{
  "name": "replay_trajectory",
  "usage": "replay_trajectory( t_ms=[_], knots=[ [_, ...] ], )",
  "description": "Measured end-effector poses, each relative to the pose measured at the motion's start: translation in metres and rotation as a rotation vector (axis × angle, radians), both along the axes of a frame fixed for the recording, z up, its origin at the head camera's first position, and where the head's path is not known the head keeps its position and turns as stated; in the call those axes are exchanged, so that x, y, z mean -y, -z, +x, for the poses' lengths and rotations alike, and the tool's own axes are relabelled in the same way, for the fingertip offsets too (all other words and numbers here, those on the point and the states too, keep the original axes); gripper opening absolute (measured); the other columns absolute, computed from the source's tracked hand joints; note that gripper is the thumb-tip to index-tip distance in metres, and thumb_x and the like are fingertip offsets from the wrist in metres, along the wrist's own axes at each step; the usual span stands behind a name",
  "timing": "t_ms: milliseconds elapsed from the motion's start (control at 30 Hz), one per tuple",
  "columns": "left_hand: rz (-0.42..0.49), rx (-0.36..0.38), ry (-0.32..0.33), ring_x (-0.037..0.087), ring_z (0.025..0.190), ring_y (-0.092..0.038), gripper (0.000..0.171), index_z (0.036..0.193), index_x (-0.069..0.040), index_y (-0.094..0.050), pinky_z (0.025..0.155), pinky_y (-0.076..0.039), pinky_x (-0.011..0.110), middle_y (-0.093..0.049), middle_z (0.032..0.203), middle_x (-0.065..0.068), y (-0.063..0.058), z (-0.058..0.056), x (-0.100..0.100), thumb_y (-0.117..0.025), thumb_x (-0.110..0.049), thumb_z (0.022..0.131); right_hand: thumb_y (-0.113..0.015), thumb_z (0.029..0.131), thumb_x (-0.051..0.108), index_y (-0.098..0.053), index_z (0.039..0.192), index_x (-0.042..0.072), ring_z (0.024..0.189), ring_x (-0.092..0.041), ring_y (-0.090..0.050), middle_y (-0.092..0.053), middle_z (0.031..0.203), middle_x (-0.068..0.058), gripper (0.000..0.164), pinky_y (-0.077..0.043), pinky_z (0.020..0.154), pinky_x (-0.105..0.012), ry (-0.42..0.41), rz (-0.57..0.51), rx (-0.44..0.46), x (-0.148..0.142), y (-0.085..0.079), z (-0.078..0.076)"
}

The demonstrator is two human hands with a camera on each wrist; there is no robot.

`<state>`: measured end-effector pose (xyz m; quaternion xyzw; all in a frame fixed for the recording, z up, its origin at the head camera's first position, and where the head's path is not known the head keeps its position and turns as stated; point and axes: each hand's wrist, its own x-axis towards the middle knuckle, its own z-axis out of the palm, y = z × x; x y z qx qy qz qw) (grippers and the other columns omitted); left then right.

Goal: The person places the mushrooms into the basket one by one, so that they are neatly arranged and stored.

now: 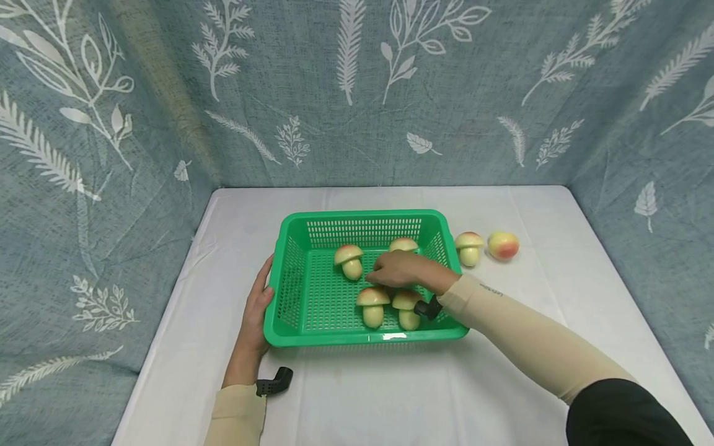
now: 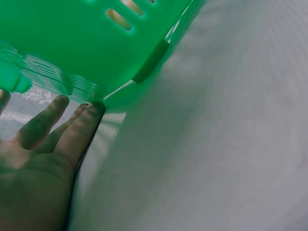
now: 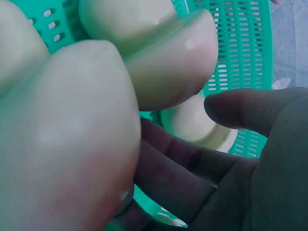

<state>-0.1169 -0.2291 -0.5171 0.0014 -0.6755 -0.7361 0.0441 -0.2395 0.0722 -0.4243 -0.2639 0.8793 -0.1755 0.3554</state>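
Observation:
A green plastic basket (image 1: 365,340) on the table holds several toy mushrooms, among them a left one (image 1: 348,254), a front one (image 1: 373,298) and a back one (image 1: 403,244). My left hand (image 1: 255,316) rests against the basket's left side, its fingers extended along the wall in the left wrist view. Reaching over the right rim, my right hand (image 1: 404,270) is down among the mushrooms. The right wrist view shows its thumb (image 3: 236,110) apart from the fingers, a mushroom (image 3: 190,118) visible beyond the gap. Large in that view, another mushroom (image 3: 77,144) partly covers the fingertips.
Outside the basket, to its right, stand another mushroom (image 1: 469,248) and a round yellow-red piece (image 1: 503,246); whether that is a fruit or a mushroom cap I cannot tell. A white cloth covers the table (image 1: 346,396). Blue-grey leaf-patterned curtains (image 1: 379,148) border its back and sides.

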Motion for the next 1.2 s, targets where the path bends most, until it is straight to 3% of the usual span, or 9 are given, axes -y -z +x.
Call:
replay_trajectory(
  t_ms=[333, 400, 467, 533, 767, 1000, 1200],
  knots=[
    [0.012, -0.011, 0.004, 0.024, 0.146, -0.046, 0.072, 0.174, -0.026, -0.028, 0.102, -0.052, 0.027, -0.033, 0.174, 0.002, 0.002, -0.001, 0.001, -0.041, -0.035, 0.104, -0.053, 0.111, 0.037, -0.069, 0.086, 0.010, 0.068, -0.014, -0.054, -0.062, 0.078, 0.000, 0.040, -0.048, 0.071, -0.034, 0.018, -0.026, 0.005, -0.001, -0.007, -0.003],
    [0.012, -0.012, 0.001, 0.023, 0.148, -0.044, 0.072, 0.174, -0.025, -0.028, 0.102, -0.051, 0.027, -0.032, 0.174, 0.002, 0.001, -0.001, 0.001, -0.041, -0.034, 0.104, -0.054, 0.111, 0.039, -0.076, 0.103, 0.006, 0.074, -0.015, -0.058, -0.068, 0.090, -0.003, 0.040, -0.051, 0.076, -0.035, 0.033, -0.026, -0.003, -0.002, -0.010, -0.002],
    [0.016, -0.013, 0.002, 0.024, 0.149, -0.044, 0.071, 0.174, -0.025, -0.028, 0.103, -0.051, 0.027, -0.032, 0.174, 0.002, 0.000, -0.001, 0.000, -0.041, -0.034, 0.105, -0.054, 0.110, 0.041, -0.074, 0.130, 0.001, 0.085, -0.017, -0.065, -0.074, 0.110, -0.008, 0.049, -0.054, 0.085, -0.038, 0.041, -0.023, -0.012, -0.002, -0.012, -0.001],
    [0.014, -0.015, 0.002, 0.024, 0.149, -0.044, 0.071, 0.174, -0.025, -0.028, 0.103, -0.051, 0.027, -0.033, 0.174, 0.002, 0.000, -0.001, 0.000, -0.041, -0.033, 0.105, -0.054, 0.110, 0.043, -0.070, 0.141, 0.001, 0.092, -0.019, -0.068, -0.074, 0.123, -0.011, 0.055, -0.054, 0.091, -0.041, 0.042, -0.032, -0.035, -0.004, -0.013, -0.001],
    [-0.017, -0.007, -0.004, 0.023, 0.151, -0.041, 0.071, 0.174, -0.027, -0.028, 0.106, -0.048, 0.027, -0.033, 0.174, 0.000, 0.000, 0.000, 0.000, -0.040, -0.033, 0.104, -0.055, 0.110, 0.044, -0.078, 0.109, 0.006, 0.082, -0.019, -0.060, -0.071, 0.091, -0.004, 0.045, -0.050, 0.083, -0.041, 0.002, -0.101, -0.099, -0.012, -0.017, -0.003],
    [-0.007, -0.004, -0.001, 0.024, 0.151, -0.039, 0.071, 0.174, -0.028, -0.028, 0.107, -0.046, 0.027, -0.033, 0.174, -0.001, -0.001, 0.001, 0.001, -0.040, -0.034, 0.104, -0.057, 0.110, 0.046, -0.074, 0.138, 0.008, 0.116, -0.026, -0.068, -0.072, 0.133, -0.008, 0.050, -0.053, 0.100, -0.047, 0.072, -0.192, -0.066, -0.022, -0.031, -0.004],
    [-0.004, -0.009, 0.008, 0.025, 0.153, -0.036, 0.071, 0.174, -0.025, -0.027, 0.108, -0.044, 0.027, -0.031, 0.175, 0.000, -0.002, 0.002, 0.001, -0.040, -0.033, 0.105, -0.057, 0.111, 0.045, -0.067, 0.147, 0.010, 0.135, -0.034, -0.061, -0.067, 0.145, -0.011, 0.052, -0.047, 0.110, -0.054, 0.125, -0.248, -0.042, -0.037, -0.050, -0.004]
  ],
)
